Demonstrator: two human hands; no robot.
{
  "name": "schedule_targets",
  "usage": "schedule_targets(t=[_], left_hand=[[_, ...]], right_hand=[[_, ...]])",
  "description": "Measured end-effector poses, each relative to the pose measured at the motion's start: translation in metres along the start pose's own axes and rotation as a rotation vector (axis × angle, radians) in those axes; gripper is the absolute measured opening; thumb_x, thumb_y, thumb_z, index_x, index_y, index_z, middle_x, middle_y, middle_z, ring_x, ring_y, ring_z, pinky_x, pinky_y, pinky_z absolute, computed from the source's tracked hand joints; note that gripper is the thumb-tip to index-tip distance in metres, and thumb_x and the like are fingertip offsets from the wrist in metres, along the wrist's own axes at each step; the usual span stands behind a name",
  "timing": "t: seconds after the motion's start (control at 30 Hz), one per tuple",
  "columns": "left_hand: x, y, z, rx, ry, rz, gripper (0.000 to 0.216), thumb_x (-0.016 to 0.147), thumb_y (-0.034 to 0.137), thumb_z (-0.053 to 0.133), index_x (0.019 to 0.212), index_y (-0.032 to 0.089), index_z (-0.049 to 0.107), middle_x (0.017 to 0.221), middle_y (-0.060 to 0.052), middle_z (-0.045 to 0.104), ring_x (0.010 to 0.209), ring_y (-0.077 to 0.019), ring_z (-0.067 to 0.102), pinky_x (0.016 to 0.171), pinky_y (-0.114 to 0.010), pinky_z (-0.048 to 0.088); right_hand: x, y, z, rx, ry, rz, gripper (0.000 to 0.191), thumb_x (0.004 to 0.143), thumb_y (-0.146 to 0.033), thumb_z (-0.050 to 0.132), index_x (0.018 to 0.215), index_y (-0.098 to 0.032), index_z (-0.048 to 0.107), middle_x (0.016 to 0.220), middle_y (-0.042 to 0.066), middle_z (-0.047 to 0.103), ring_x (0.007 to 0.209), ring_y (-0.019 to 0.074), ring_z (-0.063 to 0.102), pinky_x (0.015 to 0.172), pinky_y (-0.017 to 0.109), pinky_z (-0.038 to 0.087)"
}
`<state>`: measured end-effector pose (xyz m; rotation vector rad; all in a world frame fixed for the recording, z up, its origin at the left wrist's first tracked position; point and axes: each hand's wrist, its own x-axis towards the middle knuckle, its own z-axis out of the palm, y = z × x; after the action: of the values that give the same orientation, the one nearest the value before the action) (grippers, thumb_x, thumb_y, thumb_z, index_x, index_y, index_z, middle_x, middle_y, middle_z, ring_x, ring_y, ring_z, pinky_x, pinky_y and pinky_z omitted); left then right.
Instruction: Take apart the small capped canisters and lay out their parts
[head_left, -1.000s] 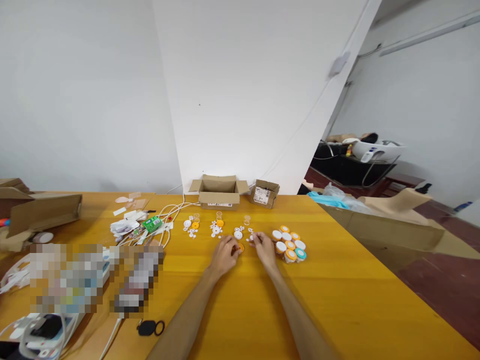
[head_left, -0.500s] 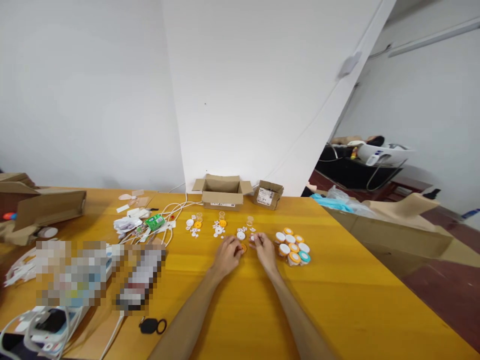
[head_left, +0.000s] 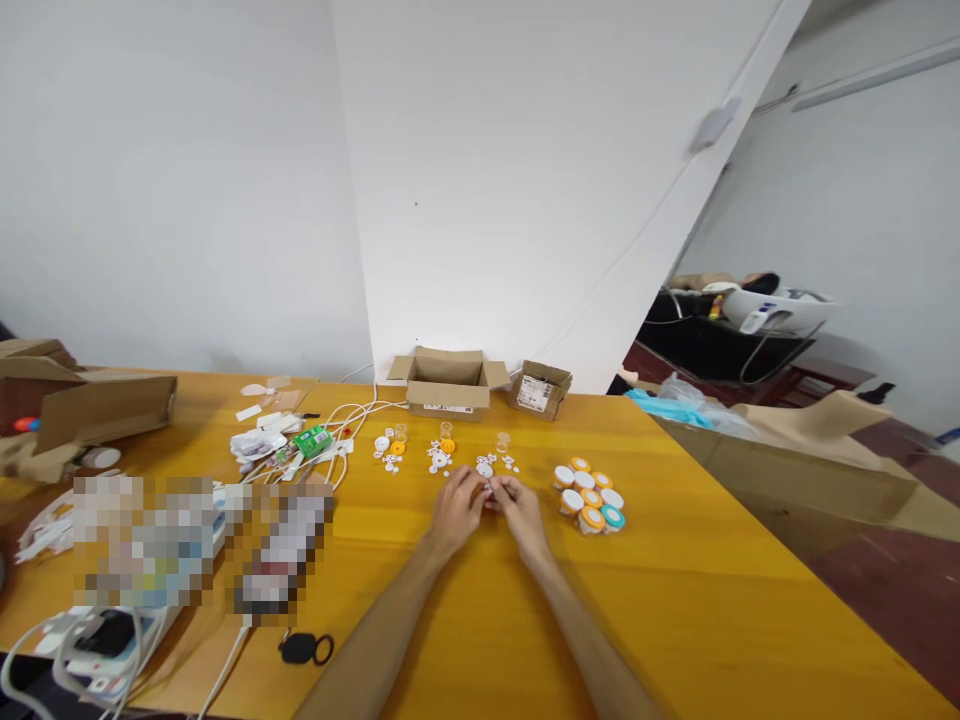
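Note:
My left hand (head_left: 454,508) and my right hand (head_left: 520,512) meet low over the yellow wooden table, fingers bent and tips together. Between the fingertips shows a bit of a small white part (head_left: 487,488), pinched by my right hand. Whatever my left fingers grip is hidden behind them. Just beyond the hands lie a white disc (head_left: 484,470) and several tiny white gear-like pieces (head_left: 509,463). A clear plastic cup (head_left: 502,442) stands behind these. Further left are two similar groups, each with a yellow ring-shaped lid (head_left: 447,446) and white pieces.
Several round jars with orange, white and teal lids (head_left: 592,519) cluster right of my hands. Two cardboard boxes (head_left: 448,399) stand against the wall. On the left are cables, a green packet (head_left: 312,441), a power strip (head_left: 112,650) and a black key fob (head_left: 298,648).
My right hand has moved left with a small white part, and its fingertips now meet those of my left hand. The orange ring beside my left fingers is now hidden.

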<state>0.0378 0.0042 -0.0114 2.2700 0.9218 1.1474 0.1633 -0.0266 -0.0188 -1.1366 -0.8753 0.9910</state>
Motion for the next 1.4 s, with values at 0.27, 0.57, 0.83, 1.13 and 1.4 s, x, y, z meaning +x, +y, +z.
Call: schedule_targets(t=[0.27,0.57,0.83,1.13,1.4], left_hand=[[0.001,0.001,0.0,-0.023,0.035,0.0,0.017,0.09,0.015,0.048,0.086,0.023,0.063,0.088,-0.003,0.06,0.087,-0.0179,0.059,0.081,-0.03,0.048],[0.002,0.001,-0.001,-0.077,0.025,-0.033,0.012,0.083,0.013,0.052,0.078,0.022,0.058,0.08,-0.002,0.061,0.081,-0.0179,0.058,0.076,-0.029,0.048],[0.003,0.002,0.0,-0.077,0.014,-0.084,0.011,0.082,0.015,0.053,0.074,0.022,0.056,0.076,-0.001,0.062,0.074,-0.0163,0.057,0.072,-0.028,0.048],[0.003,0.001,0.001,-0.077,0.016,-0.099,0.013,0.08,0.014,0.054,0.07,0.022,0.058,0.071,0.0,0.062,0.069,-0.0149,0.056,0.069,-0.027,0.048],[0.004,0.002,-0.001,-0.084,0.015,-0.109,0.013,0.08,0.013,0.051,0.071,0.021,0.057,0.073,0.0,0.062,0.07,-0.0152,0.057,0.07,-0.027,0.047]], right_hand=[[-0.003,-0.006,-0.004,0.091,-0.012,0.048,0.045,0.051,-0.06,0.083,0.068,-0.021,0.07,0.073,0.003,0.07,0.072,0.0189,0.064,0.073,0.033,0.056],[-0.002,-0.004,-0.005,0.054,-0.031,0.013,0.04,0.052,-0.054,0.085,0.068,-0.022,0.069,0.072,0.003,0.071,0.07,0.0197,0.064,0.07,0.033,0.055],[-0.001,-0.005,-0.006,0.004,-0.064,-0.041,0.039,0.057,-0.056,0.081,0.072,-0.022,0.07,0.074,0.003,0.072,0.073,0.0214,0.066,0.07,0.034,0.056],[0.002,-0.004,-0.012,-0.086,-0.056,-0.064,0.044,0.061,-0.061,0.076,0.08,-0.021,0.075,0.074,0.005,0.073,0.069,0.0221,0.065,0.071,0.038,0.056],[0.011,0.001,-0.023,-0.174,0.106,-0.108,0.037,0.059,-0.055,0.076,0.071,-0.021,0.069,0.074,0.005,0.073,0.074,0.0254,0.069,0.075,0.04,0.054]])
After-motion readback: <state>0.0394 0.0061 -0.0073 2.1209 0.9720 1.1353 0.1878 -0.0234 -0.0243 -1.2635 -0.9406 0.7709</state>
